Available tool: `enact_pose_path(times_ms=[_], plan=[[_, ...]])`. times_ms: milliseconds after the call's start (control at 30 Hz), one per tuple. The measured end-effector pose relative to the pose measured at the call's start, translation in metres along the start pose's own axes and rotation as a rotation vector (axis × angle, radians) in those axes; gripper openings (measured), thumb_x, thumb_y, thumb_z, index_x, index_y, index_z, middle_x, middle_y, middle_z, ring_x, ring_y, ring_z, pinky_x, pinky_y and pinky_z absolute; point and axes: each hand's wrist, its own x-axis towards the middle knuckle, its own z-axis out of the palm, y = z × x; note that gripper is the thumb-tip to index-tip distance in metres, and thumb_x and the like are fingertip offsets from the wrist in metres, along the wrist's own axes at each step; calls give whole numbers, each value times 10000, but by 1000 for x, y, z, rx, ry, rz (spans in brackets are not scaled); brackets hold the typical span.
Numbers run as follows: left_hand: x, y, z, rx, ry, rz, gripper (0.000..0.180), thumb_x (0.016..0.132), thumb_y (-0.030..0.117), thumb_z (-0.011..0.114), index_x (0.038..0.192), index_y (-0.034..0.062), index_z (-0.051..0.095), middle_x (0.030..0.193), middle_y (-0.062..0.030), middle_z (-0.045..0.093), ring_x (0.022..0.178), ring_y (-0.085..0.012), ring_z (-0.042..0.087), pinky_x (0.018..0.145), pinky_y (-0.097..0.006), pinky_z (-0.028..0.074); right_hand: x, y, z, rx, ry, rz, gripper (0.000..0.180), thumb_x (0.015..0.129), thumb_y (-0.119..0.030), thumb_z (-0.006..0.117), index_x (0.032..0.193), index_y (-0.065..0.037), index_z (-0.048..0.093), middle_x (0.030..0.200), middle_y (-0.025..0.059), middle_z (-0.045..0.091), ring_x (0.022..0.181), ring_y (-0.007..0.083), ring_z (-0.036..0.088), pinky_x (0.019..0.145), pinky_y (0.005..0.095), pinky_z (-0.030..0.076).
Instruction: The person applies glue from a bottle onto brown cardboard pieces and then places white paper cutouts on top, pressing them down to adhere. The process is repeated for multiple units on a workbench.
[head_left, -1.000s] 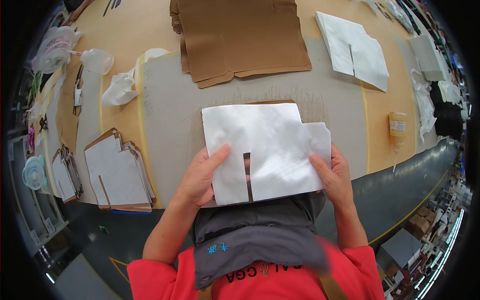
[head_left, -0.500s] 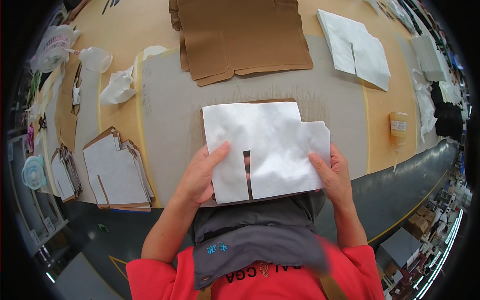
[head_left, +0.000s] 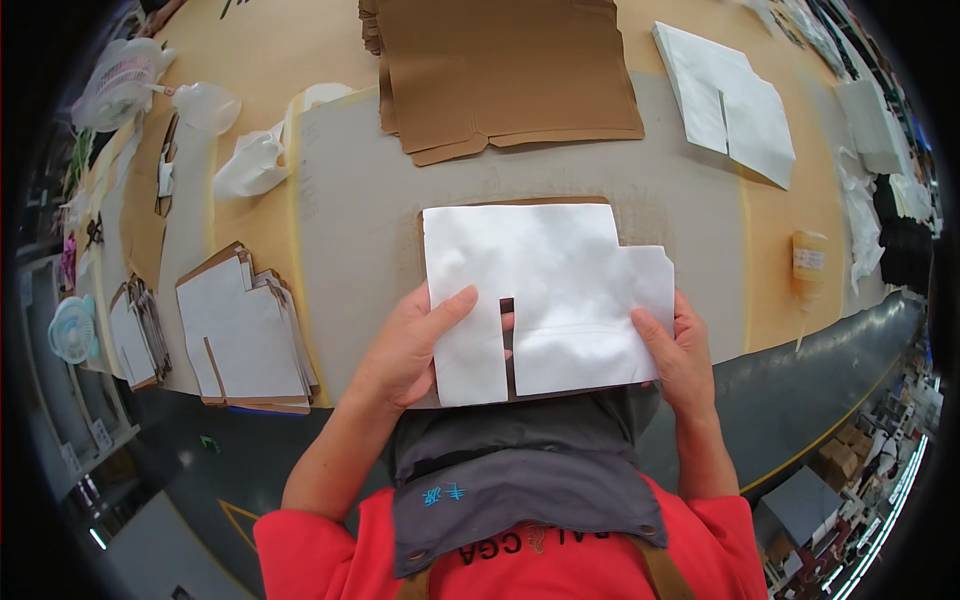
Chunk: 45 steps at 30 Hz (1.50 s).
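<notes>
Paper sheet [head_left: 545, 295], white and cut to a stepped outline with a slit up from its near edge, lies where it lay a second ago, on a brown cardboard piece [head_left: 520, 203] of like shape. Left hand [head_left: 405, 350] pins its near left corner, thumb on top; right hand [head_left: 680, 355] clasps the near right edge, each grip closed on the sheet. Grey surface [head_left: 360, 200] lies bare beyond and to both sides. Brown cardboard stack [head_left: 505, 70] sits farther off, well apart; finished stack [head_left: 245, 335] rests left.

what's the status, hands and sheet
Left hand and right hand grip white sheet by its near corners. Sheet lies over brown card. Nothing in the way.
</notes>
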Motion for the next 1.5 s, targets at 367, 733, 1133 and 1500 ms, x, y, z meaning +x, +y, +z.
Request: enact_pose_path(times_ms=[367,733,1133,1500], plan=[[-16,-9,-8,349,81,232,482,1003,106,593,1441,-10,426,1271,-94,624,1040,-123,643,905,-292,540,-3,-8,1,49,-7,50,358,968,-164,632,1268,21,566,908,48,679,581,49,597,386,208,430],[-19,-18,-10,734,279,416,708,960,101,652,1573,101,298,742,26,488,641,-50,423,625,-199,399,-3,-9,2,40,-6,48,360,974,-163,619,1276,23,557,869,35,672,536,37,576,364,195,398],[-21,-13,-9,949,272,377,565,971,99,649,1495,71,441,746,56,424,632,-21,387,597,-180,355,-3,-9,4,33,-11,32,325,979,-165,613,1247,15,577,869,28,675,532,29,573,363,188,388],[-19,-18,-14,1013,288,388,527,976,90,642,1471,60,461,811,23,523,744,-24,500,679,-189,453,-4,-9,4,21,11,50,334,974,-156,617,1248,29,573,873,35,675,545,27,580,371,188,389]])
